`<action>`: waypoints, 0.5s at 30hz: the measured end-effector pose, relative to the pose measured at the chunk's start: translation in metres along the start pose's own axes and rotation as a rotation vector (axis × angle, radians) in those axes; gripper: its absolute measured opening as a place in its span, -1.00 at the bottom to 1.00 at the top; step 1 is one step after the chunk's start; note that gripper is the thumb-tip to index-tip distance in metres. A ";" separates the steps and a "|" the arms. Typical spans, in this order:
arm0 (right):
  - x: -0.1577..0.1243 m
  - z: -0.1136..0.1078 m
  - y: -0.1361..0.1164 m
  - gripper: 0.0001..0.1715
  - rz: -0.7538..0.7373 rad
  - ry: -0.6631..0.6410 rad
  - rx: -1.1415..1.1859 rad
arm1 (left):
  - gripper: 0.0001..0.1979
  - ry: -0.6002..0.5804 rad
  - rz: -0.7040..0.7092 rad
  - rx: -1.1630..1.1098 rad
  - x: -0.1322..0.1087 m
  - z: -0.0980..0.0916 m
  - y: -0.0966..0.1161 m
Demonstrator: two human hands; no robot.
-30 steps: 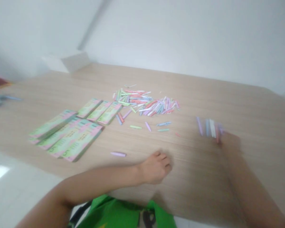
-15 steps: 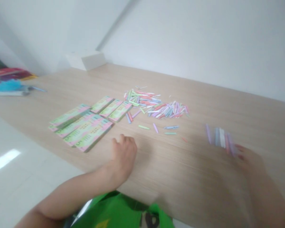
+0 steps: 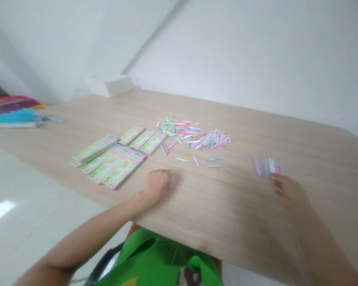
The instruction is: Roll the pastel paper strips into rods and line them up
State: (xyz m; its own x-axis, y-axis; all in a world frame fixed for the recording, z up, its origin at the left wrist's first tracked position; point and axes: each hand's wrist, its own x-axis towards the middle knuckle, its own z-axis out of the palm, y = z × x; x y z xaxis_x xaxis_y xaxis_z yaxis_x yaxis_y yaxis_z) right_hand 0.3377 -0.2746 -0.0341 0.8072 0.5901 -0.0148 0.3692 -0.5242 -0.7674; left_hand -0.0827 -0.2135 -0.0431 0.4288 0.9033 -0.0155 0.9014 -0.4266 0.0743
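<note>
My left hand (image 3: 157,186) lies curled on the wooden table (image 3: 241,222), just right of the stacked green-and-pink booklets (image 3: 116,167). A lilac tip (image 3: 171,179) shows at its fingers, likely a paper stick held under them. My right hand (image 3: 288,190) rests at the right, its fingertips touching a short row of pastel paper sticks (image 3: 267,167). Whether it holds any is hidden. Beyond both hands lies a heap of pastel paper sticks (image 3: 197,134), with several loose ones (image 3: 199,159) scattered in front.
A white box (image 3: 110,85) stands at the far table corner against the wall. Colourful items (image 3: 14,115) lie at the far left. A green bag (image 3: 158,258) sits below the near table edge, and a white tiled floor (image 3: 32,234) spreads to the left.
My left hand has moved left over the lilac stick, which no longer lies visible on the table. My head has turned, shifting the whole view. My right hand stays by the row.
</note>
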 end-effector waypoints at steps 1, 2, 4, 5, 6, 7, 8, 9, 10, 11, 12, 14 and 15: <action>-0.004 0.004 0.000 -0.66 0.015 -0.035 0.030 | -0.85 0.016 -0.022 -0.073 0.009 -0.003 0.000; -0.008 0.009 -0.001 -0.66 0.028 -0.067 0.059 | -0.85 0.037 -0.039 -0.152 0.018 -0.006 0.002; -0.018 0.019 -0.004 -0.68 0.028 -0.120 0.094 | -0.84 0.079 -0.043 -0.298 0.034 -0.014 0.008; -0.023 0.026 -0.006 -0.71 0.015 -0.140 0.101 | -0.84 0.105 -0.027 -0.354 0.041 -0.019 0.013; -0.029 0.033 -0.008 -0.72 -0.010 -0.176 0.099 | -0.84 0.139 -0.005 -0.392 0.047 -0.023 0.018; -0.035 0.041 -0.009 -0.73 -0.048 -0.212 0.086 | -0.84 0.180 0.018 -0.416 0.053 -0.028 0.023; -0.041 0.050 -0.011 -0.75 -0.100 -0.243 0.072 | -0.83 0.229 0.041 -0.432 0.058 -0.031 0.027; -0.047 0.059 -0.012 -0.76 -0.167 -0.281 0.064 | -0.82 0.275 0.064 -0.449 0.064 -0.035 0.030; -0.054 0.069 -0.013 -0.78 -0.250 -0.319 0.059 | -0.80 0.312 0.085 -0.475 0.069 -0.037 0.033; -0.061 0.078 -0.014 -0.80 -0.346 -0.354 0.040 | -0.78 0.331 0.105 -0.511 0.076 -0.038 0.034; -0.067 0.087 -0.014 -0.81 -0.438 -0.360 0.006 | -0.75 0.332 0.122 -0.553 0.084 -0.037 0.034; -0.081 0.104 -0.014 -0.78 -0.601 -0.329 -0.080 | -0.68 0.307 0.128 -0.618 0.102 -0.034 0.030; -0.088 0.111 -0.014 -0.78 -0.666 -0.299 -0.119 | -0.64 0.291 0.114 -0.626 0.111 -0.030 0.026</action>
State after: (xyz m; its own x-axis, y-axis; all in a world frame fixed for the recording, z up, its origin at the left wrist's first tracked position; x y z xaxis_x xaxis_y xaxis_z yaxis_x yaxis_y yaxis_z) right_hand 0.2109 -0.2510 -0.0929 0.2409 0.9396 0.2432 0.7983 -0.0493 -0.6003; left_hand -0.0137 -0.1223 -0.0126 0.4063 0.8671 0.2882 0.6093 -0.4922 0.6217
